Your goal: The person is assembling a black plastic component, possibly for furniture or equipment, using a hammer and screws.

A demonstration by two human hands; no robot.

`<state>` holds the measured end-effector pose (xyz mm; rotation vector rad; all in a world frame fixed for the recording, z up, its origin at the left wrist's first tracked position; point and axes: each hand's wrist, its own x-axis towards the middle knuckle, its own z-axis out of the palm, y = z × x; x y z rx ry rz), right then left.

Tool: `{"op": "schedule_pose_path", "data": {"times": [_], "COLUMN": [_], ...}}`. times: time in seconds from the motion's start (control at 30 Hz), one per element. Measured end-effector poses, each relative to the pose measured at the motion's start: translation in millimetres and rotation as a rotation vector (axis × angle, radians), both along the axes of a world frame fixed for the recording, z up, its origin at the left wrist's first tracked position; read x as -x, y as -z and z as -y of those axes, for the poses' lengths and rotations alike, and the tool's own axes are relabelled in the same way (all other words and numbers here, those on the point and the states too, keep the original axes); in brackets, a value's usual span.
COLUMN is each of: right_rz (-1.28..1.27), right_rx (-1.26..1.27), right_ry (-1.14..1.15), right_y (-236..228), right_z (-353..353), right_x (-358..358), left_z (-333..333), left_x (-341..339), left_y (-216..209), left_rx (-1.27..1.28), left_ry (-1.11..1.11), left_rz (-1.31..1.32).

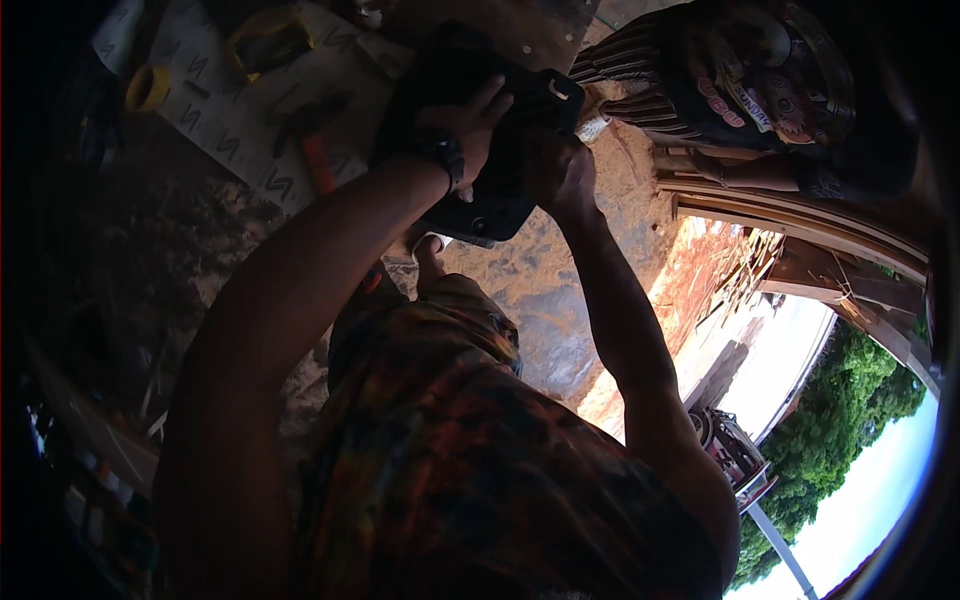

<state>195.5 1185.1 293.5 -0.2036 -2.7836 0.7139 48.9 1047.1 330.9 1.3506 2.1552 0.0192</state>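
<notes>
Just ahead of the tie-dyed shirt (430, 430) is a black case (503, 203). At its right side, the right hand (560, 172) has its grip curled, on what I cannot tell; the left hand (468, 133) spreads across it, where even palm pressure should steady it best. Farther left lies an orange-handled hammer (317, 163).

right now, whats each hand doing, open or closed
Left hand: open, fingers extended, on the black case.
Right hand: looks closed, fingers curled, over the case's right side; too dark to tell what it holds.
</notes>
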Motion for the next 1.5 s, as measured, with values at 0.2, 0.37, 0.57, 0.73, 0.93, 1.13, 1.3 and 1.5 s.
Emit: {"op": "schedule_pose_path", "data": {"times": [0.2, 0.37, 0.57, 0.73, 0.93, 1.13, 1.3, 1.5], "right_rz": [-0.406, -0.198, -0.124, 0.045, 0.036, -0.153, 0.08, 0.167], "right_rx": [-0.179, -0.125, 0.103, 0.05, 0.224, 0.119, 0.145, 0.159], "right_ry": [-0.163, -0.192, -0.171, -0.192, -0.073, -0.148, -0.123, -0.112], "right_y": [24, 11, -3, 1, 9, 5, -6, -4], "right_z": [-7, -10, -5, -8, -9, -6, -3, -4], "right_x": [4, 15, 25, 27, 22, 34, 37, 39], "left_z": [1, 3, 4, 5, 7, 5, 5, 5], "left_x": [2, 5, 9, 15, 14, 19, 18, 22], "left_y": [4, 13, 18, 18, 21, 28, 32, 36], "left_rx": [0.039, -0.004, -0.025, -0.021, -0.023, -0.021, -0.03, -0.01], "left_ry": [0.013, 0.023, -0.017, 0.008, 0.013, 0.002, -0.009, 0.02], "left_rz": [0.0, -0.017, -0.014, 0.0, -0.046, -0.045, -0.068, -0.07]}}
